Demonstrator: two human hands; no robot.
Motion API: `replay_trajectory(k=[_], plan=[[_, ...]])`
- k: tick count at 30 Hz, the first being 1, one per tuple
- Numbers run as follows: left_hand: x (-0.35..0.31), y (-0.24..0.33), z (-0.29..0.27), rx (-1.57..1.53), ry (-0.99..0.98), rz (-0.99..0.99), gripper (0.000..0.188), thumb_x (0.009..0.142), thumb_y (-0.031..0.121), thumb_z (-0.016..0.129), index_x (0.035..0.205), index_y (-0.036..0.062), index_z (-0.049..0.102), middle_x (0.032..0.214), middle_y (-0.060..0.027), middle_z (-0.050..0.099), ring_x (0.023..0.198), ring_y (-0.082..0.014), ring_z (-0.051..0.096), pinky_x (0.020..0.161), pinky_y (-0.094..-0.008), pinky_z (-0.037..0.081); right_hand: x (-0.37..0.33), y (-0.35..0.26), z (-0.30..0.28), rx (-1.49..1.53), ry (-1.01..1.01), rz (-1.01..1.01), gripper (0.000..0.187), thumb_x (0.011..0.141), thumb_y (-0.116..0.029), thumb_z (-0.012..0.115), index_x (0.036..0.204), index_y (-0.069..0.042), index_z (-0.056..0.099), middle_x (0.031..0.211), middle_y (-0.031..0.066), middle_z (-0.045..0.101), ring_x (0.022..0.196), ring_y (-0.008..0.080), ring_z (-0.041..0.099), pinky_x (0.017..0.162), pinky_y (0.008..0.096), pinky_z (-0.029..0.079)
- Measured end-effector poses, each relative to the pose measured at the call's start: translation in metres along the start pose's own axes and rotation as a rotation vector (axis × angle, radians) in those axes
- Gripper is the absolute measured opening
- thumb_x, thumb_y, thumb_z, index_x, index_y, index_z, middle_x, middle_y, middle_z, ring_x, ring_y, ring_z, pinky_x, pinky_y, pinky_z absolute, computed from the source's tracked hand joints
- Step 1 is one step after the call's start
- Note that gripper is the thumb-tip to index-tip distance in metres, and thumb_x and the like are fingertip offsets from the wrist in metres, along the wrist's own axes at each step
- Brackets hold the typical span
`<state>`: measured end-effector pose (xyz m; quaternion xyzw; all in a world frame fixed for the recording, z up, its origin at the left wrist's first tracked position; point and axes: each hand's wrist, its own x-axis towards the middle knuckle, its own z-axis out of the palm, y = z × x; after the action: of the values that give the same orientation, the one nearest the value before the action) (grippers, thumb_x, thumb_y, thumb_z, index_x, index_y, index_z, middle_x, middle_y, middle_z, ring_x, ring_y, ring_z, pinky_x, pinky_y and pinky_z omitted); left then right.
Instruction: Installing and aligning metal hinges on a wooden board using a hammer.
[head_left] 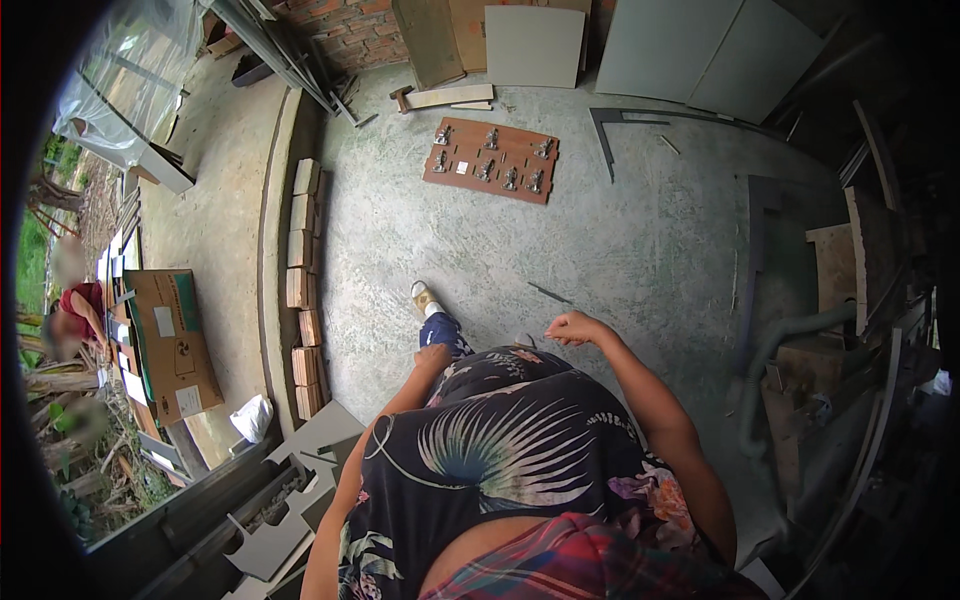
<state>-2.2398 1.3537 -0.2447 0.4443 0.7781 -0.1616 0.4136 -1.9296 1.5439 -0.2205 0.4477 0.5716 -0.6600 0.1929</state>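
My left hand (pixel 433 355) hangs by my left thigh, loosely curled, and nothing shows sticking out of it. In front of my right hip, my right hand (pixel 572 328) is held with its fingers bent inward; I see no object in it. Both hands are away from the floor things. Ahead on the concrete lies a reddish-brown board (pixel 490 160) with several metal hinge-like fittings and a small white square on it. Closer to my right hand, a thin dark strip (pixel 548 293) lies on the floor. One slippered foot (pixel 423 296) is stepped forward.
A row of bricks (pixel 302 250) edges the floor at left. Grey panels (pixel 535 45) lean at the back wall, near a hammer (pixel 402 98). Cut boards (pixel 300 480) lie at lower left. A hose (pixel 760 380) and planks stand at right. Outside, a person (pixel 85 305) is beside a cardboard box (pixel 180 350).
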Motion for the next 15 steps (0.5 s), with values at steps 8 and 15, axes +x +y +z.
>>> replay_trajectory(k=[8,15], plan=[[0.079,-0.096,-0.132,0.17,-0.142,0.353,0.027,0.078,0.018,0.058,0.096,0.0012,0.071,0.1,-0.0237,0.067,0.096,-0.0361,0.066,0.08,-0.045,0.052,0.093,-0.07,0.065,-0.388,0.176,-0.013,0.039,0.071,-0.04,0.074,0.084,-0.003,0.07,0.078,0.0196,0.067,0.074,0.0297,0.066,0.071,0.0394,0.052],[0.117,-0.139,-0.262,0.153,-0.547,0.708,0.022,0.074,0.017,0.062,0.088,0.0024,0.07,0.087,-0.0209,0.068,0.08,-0.0358,0.065,0.072,-0.043,0.05,0.109,-0.189,0.071,-0.208,0.616,-0.256,0.016,0.084,-0.018,0.06,0.081,-0.003,0.056,0.076,0.014,0.063,0.075,0.0349,0.063,0.067,0.0413,0.048]])
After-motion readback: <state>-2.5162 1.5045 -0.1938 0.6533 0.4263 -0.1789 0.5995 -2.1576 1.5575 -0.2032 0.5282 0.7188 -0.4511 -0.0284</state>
